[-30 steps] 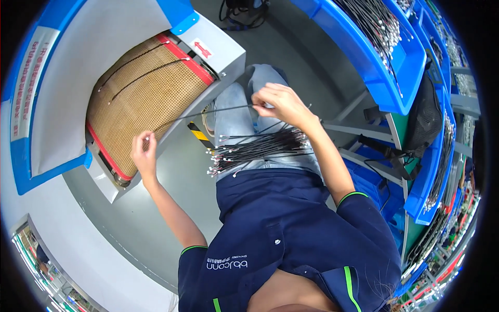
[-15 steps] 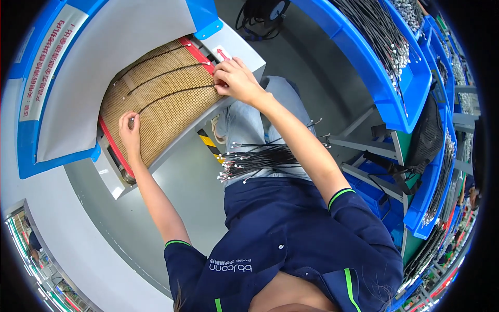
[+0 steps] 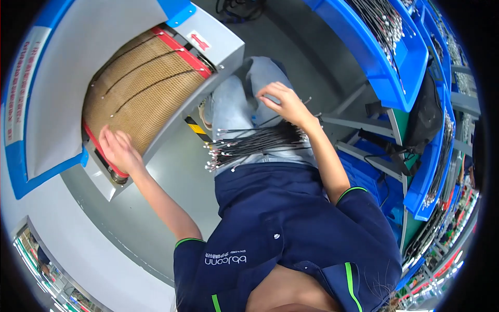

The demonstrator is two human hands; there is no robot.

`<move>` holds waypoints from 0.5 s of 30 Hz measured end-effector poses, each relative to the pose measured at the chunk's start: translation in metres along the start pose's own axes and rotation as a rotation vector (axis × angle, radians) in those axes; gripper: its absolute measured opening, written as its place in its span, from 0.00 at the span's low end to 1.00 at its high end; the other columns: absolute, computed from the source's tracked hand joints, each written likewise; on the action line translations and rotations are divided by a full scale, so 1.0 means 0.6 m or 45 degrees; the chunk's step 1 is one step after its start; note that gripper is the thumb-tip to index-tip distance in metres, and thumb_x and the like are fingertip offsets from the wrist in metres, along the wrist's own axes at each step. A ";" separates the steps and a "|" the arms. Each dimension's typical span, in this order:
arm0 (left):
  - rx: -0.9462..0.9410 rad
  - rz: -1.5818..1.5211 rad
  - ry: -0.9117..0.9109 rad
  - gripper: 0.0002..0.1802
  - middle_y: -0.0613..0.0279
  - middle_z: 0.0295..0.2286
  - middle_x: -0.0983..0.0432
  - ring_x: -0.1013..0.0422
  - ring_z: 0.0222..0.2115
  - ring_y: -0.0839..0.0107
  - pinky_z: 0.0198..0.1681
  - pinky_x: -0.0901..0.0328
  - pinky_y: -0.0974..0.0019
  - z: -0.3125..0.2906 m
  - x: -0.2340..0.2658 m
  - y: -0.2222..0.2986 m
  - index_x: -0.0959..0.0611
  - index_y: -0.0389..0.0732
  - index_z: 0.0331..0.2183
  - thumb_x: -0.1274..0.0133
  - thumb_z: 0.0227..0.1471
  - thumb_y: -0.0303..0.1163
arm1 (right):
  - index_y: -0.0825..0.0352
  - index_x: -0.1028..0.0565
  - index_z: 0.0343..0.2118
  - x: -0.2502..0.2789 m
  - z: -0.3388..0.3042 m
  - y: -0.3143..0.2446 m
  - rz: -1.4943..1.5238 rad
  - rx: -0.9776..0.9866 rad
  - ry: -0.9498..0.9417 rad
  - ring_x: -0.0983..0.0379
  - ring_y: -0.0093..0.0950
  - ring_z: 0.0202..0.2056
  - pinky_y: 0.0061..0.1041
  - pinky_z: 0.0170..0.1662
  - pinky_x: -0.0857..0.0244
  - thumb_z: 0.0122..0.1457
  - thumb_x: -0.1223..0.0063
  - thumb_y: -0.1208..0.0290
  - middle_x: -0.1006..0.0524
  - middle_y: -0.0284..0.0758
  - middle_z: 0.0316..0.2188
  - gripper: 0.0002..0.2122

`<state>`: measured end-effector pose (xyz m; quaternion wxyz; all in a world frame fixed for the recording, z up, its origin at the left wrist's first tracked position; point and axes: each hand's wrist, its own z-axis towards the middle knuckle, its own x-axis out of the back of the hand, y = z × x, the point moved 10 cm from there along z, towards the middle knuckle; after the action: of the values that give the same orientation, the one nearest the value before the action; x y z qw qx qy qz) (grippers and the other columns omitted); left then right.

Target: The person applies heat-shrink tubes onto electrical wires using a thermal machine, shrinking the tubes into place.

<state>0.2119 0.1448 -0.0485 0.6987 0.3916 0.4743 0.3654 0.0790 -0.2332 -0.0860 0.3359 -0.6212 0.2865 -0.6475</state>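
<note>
Three thin black cables point(image 3: 150, 86) with small white end connectors lie side by side across the tan mesh conveyor belt point(image 3: 150, 115), slightly curved. Over the belt's near left corner, beside the red edge strip, is my left hand point(image 3: 120, 149). Its fingers are stretched out with nothing in them. My right hand point(image 3: 287, 105) hangs above my lap, fingers loosely bent and apart, no cable visible in it. Just below it, a bundle of black cables point(image 3: 260, 141) with white connectors rests across my thighs.
A grey and blue machine hood point(image 3: 67, 67) arches over the belt's far left side. Blue bins point(image 3: 410, 67) of black cables stand along the right on a metal frame. A dark bag point(image 3: 423, 122) hangs beside them. Yellow-black tape point(image 3: 196, 128) marks the floor.
Both hands have let go of the nearest cable, which now lies on the belt. My right hand has moved right and back over my lap; my left has drawn slightly nearer and opened.
</note>
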 end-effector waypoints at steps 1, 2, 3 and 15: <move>0.050 -0.261 -0.074 0.16 0.66 0.20 0.33 0.35 0.20 0.79 0.27 0.38 0.78 -0.030 -0.085 -0.007 0.30 0.39 0.50 0.56 0.59 0.29 | 0.66 0.25 0.33 -0.006 -0.026 0.032 0.015 -0.080 -0.047 0.28 0.34 0.36 0.29 0.41 0.35 0.53 0.48 0.75 0.25 0.36 0.30 0.05; 0.096 -0.521 -0.143 0.16 0.69 0.17 0.36 0.38 0.16 0.80 0.23 0.41 0.80 -0.069 -0.165 -0.011 0.31 0.40 0.50 0.58 0.60 0.29 | 0.66 0.25 0.33 -0.008 -0.048 0.051 0.015 -0.100 -0.057 0.28 0.34 0.36 0.29 0.41 0.35 0.53 0.48 0.75 0.25 0.36 0.30 0.05; 0.278 -0.523 -0.011 0.13 0.68 0.13 0.36 0.41 0.10 0.79 0.17 0.43 0.80 -0.142 -0.157 -0.054 0.30 0.41 0.47 0.64 0.62 0.30 | 0.67 0.25 0.33 -0.015 -0.066 0.070 -0.024 -0.134 -0.109 0.28 0.34 0.36 0.29 0.40 0.34 0.54 0.48 0.74 0.25 0.37 0.30 0.05; 0.089 -1.479 -1.101 0.13 0.72 0.13 0.44 0.48 0.10 0.79 0.12 0.57 0.74 -0.231 -0.540 0.123 0.20 0.55 0.40 0.51 0.55 0.26 | 0.65 0.24 0.34 -0.111 -0.146 0.128 -0.268 -0.078 -0.272 0.30 0.34 0.37 0.29 0.44 0.36 0.52 0.46 0.72 0.25 0.34 0.30 0.07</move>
<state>-0.0215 -0.0817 0.1057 0.8921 0.2081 0.2985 -0.2679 -0.0021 -0.2313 -0.1926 0.2755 -0.7233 0.2020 -0.6001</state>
